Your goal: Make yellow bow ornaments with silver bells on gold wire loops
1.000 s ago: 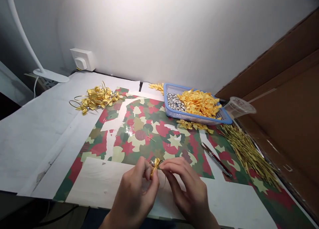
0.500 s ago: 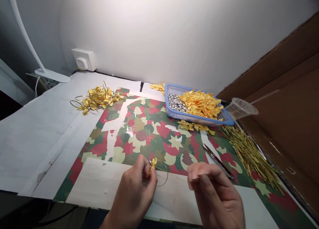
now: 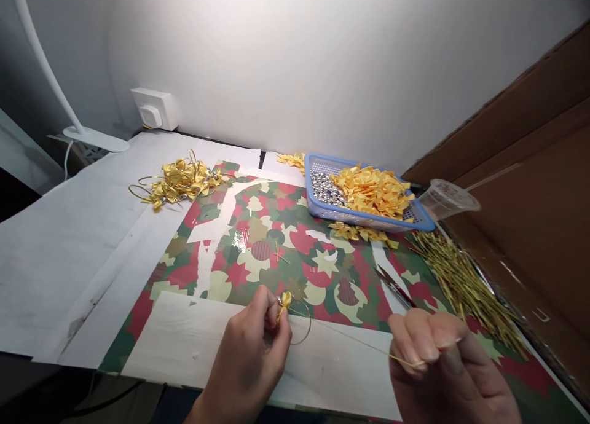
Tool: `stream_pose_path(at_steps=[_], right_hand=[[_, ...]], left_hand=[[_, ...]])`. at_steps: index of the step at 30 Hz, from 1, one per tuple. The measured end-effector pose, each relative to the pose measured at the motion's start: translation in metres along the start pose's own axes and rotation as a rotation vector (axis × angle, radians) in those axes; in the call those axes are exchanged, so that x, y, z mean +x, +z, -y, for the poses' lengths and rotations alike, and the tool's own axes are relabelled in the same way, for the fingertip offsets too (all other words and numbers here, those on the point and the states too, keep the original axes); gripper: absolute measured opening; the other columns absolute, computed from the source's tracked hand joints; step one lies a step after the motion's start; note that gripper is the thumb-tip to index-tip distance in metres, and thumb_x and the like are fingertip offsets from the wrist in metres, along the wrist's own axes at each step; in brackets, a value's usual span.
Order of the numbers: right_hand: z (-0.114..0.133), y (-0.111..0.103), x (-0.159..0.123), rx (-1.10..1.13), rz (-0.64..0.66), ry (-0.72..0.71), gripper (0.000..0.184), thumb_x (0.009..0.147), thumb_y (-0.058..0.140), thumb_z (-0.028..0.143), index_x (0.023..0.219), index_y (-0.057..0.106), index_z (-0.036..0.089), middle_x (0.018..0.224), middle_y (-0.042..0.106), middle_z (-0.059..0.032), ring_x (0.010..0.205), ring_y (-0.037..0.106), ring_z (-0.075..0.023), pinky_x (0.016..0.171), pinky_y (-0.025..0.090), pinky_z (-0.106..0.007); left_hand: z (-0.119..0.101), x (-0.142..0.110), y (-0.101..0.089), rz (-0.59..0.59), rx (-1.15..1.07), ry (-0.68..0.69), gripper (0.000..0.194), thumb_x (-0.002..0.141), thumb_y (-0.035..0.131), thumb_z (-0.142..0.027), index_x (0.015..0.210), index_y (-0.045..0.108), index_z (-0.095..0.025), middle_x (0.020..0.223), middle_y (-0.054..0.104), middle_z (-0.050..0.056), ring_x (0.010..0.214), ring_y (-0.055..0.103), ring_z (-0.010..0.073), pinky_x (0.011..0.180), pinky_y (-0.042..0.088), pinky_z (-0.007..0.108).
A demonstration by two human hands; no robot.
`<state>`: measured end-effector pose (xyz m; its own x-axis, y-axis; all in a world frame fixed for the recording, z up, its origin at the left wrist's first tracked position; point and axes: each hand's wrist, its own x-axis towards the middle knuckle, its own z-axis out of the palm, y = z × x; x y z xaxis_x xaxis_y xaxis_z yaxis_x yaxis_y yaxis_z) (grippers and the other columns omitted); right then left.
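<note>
My left hand pinches a small yellow ribbon bow with a silver bell or bead beside it, just above the table's near edge. A loop of thin gold cord curves out to the right of the bow. From the bow a thin yellow thread stretches rightward into my right hand, whose fingers are closed on its far end. Scissors lie just beyond my right hand, their handles partly hidden behind it.
A blue basket holds yellow ribbon bows and silver beads. Finished-looking bows with cord loops are heaped at the left. A bundle of gold cords lies at right, near a clear plastic cup and cardboard.
My right hand has left the bow and moved to the right, drawing the thread out taut. My left hand has stayed almost in place with the bow.
</note>
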<state>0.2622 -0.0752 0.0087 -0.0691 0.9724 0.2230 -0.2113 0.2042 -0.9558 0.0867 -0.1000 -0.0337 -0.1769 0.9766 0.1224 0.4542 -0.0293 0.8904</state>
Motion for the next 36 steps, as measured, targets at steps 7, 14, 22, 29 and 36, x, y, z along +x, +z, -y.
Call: stream_pose_path(at_steps=[7, 14, 22, 29, 36], right_hand=[[0.003, 0.009, -0.001, -0.002, -0.012, -0.019, 0.015, 0.087, 0.064, 0.031, 0.073, 0.063, 0.026, 0.056, 0.055, -0.0007, 0.049, 0.053, -0.0147, 0.039, 0.039, -0.026], [-0.001, 0.033, -0.001, -0.303, -0.047, -0.254, 0.011, 0.087, 0.061, 0.013, 0.085, 0.064, 0.024, 0.073, 0.066, 0.0003, 0.072, 0.062, -0.0155, 0.067, 0.053, -0.027], [-0.023, 0.03, 0.007, -0.867, 0.297, -0.339, 0.011, 0.086, 0.056, 0.012, 0.084, 0.061, 0.021, 0.101, 0.064, -0.0088, 0.098, 0.063, -0.0211, 0.081, 0.054, -0.031], [-0.03, 0.022, 0.002, -1.11, 0.427, -0.44, 0.014, 0.087, 0.054, 0.013, 0.085, 0.065, 0.021, 0.111, 0.065, -0.0107, 0.101, 0.064, -0.026, 0.078, 0.055, -0.038], [-0.023, 0.011, 0.008, -0.886, 0.196, -0.274, 0.019, 0.09, 0.05, 0.012, 0.102, 0.06, 0.023, 0.098, 0.067, -0.0059, 0.087, 0.067, -0.0163, 0.07, 0.055, -0.023]], left_hand=[[0.002, 0.001, -0.001, 0.025, 0.055, 0.02, 0.026, 0.086, 0.04, -0.018, 0.07, 0.021, -0.025, 0.059, 0.034, -0.007, 0.048, 0.043, 0.0114, 0.045, 0.034, 0.02], [0.0, -0.001, -0.003, 0.039, -0.027, 0.013, 0.023, 0.087, 0.042, -0.019, 0.07, 0.028, -0.024, 0.059, 0.037, -0.008, 0.046, 0.045, 0.0094, 0.046, 0.039, 0.018], [-0.001, -0.001, -0.004, 0.039, -0.045, -0.011, 0.023, 0.087, 0.044, -0.02, 0.069, 0.03, -0.024, 0.059, 0.038, -0.009, 0.046, 0.047, 0.0089, 0.046, 0.04, 0.017], [-0.002, 0.002, -0.005, 0.013, -0.03, 0.012, 0.023, 0.087, 0.043, -0.019, 0.069, 0.03, -0.024, 0.059, 0.038, -0.009, 0.047, 0.048, 0.0085, 0.046, 0.041, 0.016], [0.001, 0.0, -0.005, -0.037, -0.102, -0.039, 0.026, 0.087, 0.047, -0.022, 0.068, 0.03, -0.023, 0.06, 0.042, -0.008, 0.048, 0.047, 0.0086, 0.047, 0.042, 0.017]])
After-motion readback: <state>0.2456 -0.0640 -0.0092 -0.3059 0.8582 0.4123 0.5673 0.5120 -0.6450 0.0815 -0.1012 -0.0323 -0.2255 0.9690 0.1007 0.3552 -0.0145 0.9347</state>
